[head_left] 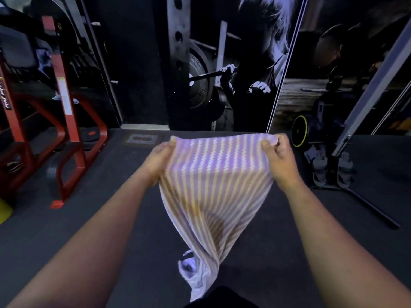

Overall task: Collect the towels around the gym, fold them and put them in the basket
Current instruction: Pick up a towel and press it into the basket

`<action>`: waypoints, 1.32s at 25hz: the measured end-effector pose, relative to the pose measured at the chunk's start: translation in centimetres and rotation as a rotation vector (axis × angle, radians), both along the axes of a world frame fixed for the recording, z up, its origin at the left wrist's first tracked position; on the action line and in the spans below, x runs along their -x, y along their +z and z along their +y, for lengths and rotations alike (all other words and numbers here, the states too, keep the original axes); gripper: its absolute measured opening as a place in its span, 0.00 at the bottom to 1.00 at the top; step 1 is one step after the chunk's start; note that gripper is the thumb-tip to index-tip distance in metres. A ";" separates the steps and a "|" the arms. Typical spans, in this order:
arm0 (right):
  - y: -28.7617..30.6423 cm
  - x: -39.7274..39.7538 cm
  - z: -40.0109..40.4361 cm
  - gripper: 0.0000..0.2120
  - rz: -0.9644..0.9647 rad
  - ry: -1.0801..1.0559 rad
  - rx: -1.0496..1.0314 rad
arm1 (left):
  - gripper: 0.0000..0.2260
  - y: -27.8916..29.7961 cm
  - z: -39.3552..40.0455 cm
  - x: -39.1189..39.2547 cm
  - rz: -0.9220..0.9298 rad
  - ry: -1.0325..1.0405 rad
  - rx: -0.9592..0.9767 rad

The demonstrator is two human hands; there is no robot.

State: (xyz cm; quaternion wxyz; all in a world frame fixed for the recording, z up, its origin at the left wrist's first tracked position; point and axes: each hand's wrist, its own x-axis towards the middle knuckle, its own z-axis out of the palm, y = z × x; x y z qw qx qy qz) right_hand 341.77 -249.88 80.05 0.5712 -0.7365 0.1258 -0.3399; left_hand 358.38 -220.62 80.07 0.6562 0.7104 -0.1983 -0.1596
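Both our hands held the striped towel [213, 181] out above the dark floor [289, 252]: left hand [161, 162] and right hand [279, 160] each had fingers clamped on a top corner, cloth hanging toward us.

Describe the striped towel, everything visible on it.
The striped towel looks like thin soft cloth with narrow pale and yellowish stripes running away from the camera. It is unfolded and held in the air over the dark floor. The left hand and right hand each pinch a far corner, stretching that edge taut. The rest sags toward the person, its lower end bunched and hanging.
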 end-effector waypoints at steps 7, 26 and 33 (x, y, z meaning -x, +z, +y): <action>-1.4 1.6 -1.8 0.20 0.829 0.056 0.899 | 0.05 -0.2 0.4 -1.6 -0.789 -0.212 -1.094; -2.4 0.9 4.6 0.03 0.207 0.252 -0.541 | 0.39 -8.3 3.1 6.5 0.483 -0.306 -0.091; -6.3 3.3 2.8 0.30 0.267 0.427 -0.788 | 0.16 -0.4 1.6 4.5 0.201 -0.037 0.167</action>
